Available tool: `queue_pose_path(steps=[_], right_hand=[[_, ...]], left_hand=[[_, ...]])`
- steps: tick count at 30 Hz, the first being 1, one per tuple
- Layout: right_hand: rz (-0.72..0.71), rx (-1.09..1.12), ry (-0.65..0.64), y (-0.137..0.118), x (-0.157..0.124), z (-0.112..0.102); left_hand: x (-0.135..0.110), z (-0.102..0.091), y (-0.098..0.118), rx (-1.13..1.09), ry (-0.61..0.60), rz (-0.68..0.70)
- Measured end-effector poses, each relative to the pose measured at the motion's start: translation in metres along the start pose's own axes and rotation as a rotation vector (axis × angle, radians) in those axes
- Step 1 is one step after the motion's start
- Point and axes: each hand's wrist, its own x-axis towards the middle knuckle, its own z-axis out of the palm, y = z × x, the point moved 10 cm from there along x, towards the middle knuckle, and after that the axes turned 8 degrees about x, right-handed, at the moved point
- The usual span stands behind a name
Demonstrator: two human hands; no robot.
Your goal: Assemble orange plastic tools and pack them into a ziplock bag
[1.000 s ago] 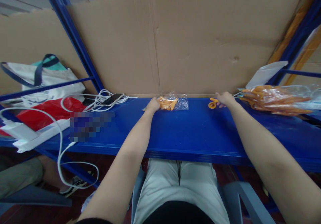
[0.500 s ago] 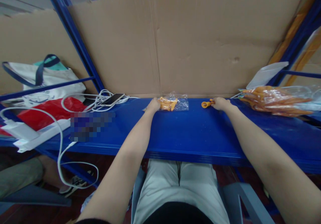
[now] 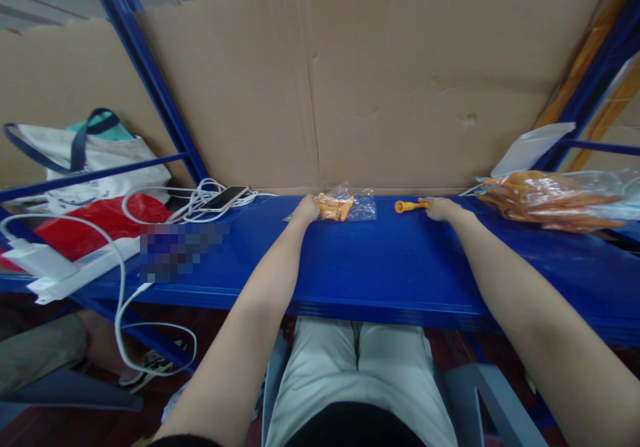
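Observation:
On the blue shelf, a clear plastic bag [image 3: 367, 205] holds several orange plastic pieces [image 3: 340, 205]. My left hand [image 3: 307, 208] is closed on the bag's left end, its fingertips mostly hidden behind the hand. Further right, my right hand [image 3: 440, 209] grips the narrow end of an orange plastic piece with a flared, cup-like mouth [image 3: 407, 206]. That mouth points left, toward the bag, with a stretch of blue surface between them. The piece lies low, at or just above the shelf; I cannot tell which.
A large plastic bag of orange parts [image 3: 545, 200] lies at the right. At the left are a phone [image 3: 225, 199], coiled white cables [image 3: 197, 210], a white power strip [image 3: 90, 270], a red bag [image 3: 107, 223] and a tote bag [image 3: 100, 167]. Cardboard [image 3: 380, 87] walls the back.
The orange piece in my right hand has turned and its flared mouth has shifted left, so more of its length shows. My left hand and the bag have stayed put.

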Motion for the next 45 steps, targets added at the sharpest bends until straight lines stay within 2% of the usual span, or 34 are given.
queue_pose_path(steps=[3, 10, 19, 25, 28, 33, 39, 45], right_hand=[[0.032, -0.029, -0.037, -0.006, -0.003, 0.001], [-0.056, -0.042, -0.082, -0.048, -0.015, -0.003], [0.022, 0.045, -0.228, -0.049, -0.027, 0.002], [0.006, 0.047, -0.22, -0.051, -0.027, 0.003], [-0.02, 0.06, -0.181, -0.055, -0.027, -0.004], [-0.134, 0.05, -0.073, -0.074, -0.028, -0.018], [-0.226, -0.05, -0.011, -0.097, -0.033, -0.019], [-0.241, -0.099, -0.015, -0.112, -0.04, -0.016]], left_hand=[[-0.001, 0.0, 0.0, 0.0, -0.006, -0.005], [-0.001, 0.001, 0.002, 0.005, -0.028, 0.003], [-0.001, 0.0, 0.002, 0.017, -0.025, 0.001], [-0.002, 0.0, 0.003, 0.017, -0.019, 0.009], [-0.002, 0.0, 0.003, 0.026, -0.017, 0.015], [-0.001, 0.001, 0.003, 0.042, -0.015, 0.022], [0.0, 0.002, 0.002, 0.046, -0.016, 0.01], [0.001, 0.006, 0.013, -0.013, -0.037, 0.068]])
